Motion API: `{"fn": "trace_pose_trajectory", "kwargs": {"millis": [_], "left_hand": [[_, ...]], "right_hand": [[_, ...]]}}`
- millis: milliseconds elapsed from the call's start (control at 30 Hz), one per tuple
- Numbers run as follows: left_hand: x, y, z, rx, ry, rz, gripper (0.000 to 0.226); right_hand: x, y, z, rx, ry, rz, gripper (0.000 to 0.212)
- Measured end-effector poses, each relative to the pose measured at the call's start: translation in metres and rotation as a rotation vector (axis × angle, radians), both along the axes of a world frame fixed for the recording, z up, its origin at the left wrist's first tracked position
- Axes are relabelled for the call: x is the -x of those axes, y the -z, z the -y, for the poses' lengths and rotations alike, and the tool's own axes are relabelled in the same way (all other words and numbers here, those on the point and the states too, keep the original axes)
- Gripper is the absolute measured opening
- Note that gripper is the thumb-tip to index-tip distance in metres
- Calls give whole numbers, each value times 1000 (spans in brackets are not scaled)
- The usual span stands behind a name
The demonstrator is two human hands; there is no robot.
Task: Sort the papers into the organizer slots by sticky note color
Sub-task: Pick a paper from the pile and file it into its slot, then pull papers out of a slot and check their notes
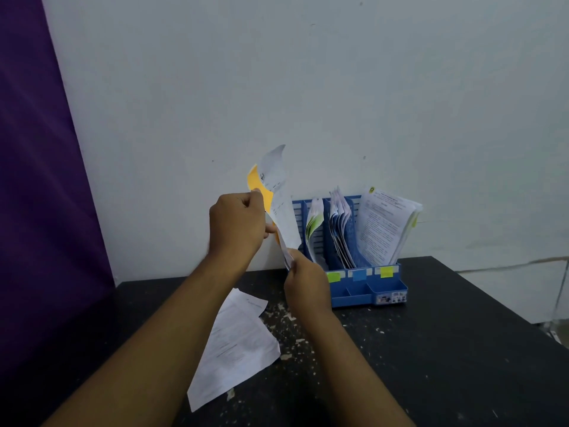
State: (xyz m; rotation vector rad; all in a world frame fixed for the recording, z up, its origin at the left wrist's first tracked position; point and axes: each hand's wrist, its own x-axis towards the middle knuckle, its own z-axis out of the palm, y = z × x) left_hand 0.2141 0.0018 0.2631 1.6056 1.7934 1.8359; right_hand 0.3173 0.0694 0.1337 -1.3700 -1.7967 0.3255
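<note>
Head cam, the only view. Your L hand is raised in front of the wall, fingers curled. Thumb and forefinger pinch the upper part of the held sheet, where an orange-yellow sticky note shows behind it. Your R hand sits lower and closer to the organizer, fingers curled, pinching the sheet's bottom end. So the sheet hangs in the air btwn both hands, roughly upright, w/ its top corner curling over. It's just left of the organizer and not in any slot. Can't tell if it's one sheet or several.

The organizer is blue plastic and stands at the back of the black table, against the wall. It has three upright slots w/ color tabs on the front lip:
- **Left:** green tab. The slot holds a curved paper w/ green print.
- **Mid:** blue tab. The slot holds a bunch of leaning sheets.
- **Right:** yellow tab. The slot holds a thick stack of printed pages tilted rightward, w/ a yellow bit at its right edge.

A low front tray w/ small compartments sits below the tabs. Your R hand hides the organizer's front-left corner.

Loose sheets lie flat and overlapping on the table btwn your forearms, partly under the L one. Pale flecks are scattered on the tabletop btwn those sheets and the organizer. A purple panel fills the left edge.
</note>
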Motion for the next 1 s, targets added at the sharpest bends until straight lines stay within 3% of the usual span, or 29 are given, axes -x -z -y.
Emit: {"fn": "trace_pose_trajectory", "kwargs": {"millis": [233, 433, 567, 700, 867, 1000], "left_hand": [[-5, 0, -53, 21, -11, -59, 51], [4, 16, -94, 74, 69, -80, 39], [21, 52, -99, 139, 95, -70, 32], [46, 102, -99, 246, 40, -86, 32], [71, 155, -87, 305, 20, -81, 34], [83, 185, -66, 308, -16, -76, 29]], "right_hand": [[6, 6, -57, 8, 3, 16, 41], [17, 12, -106, -12, -26, -80, 34], [22, 29, -133, 5, -13, -41, 28], [20, 50, -149, 95, 66, 50, 45], [26, 61, -146, 91, 98, 47, 29], [27, 66, -138, 77, 127, 97, 33]]}}
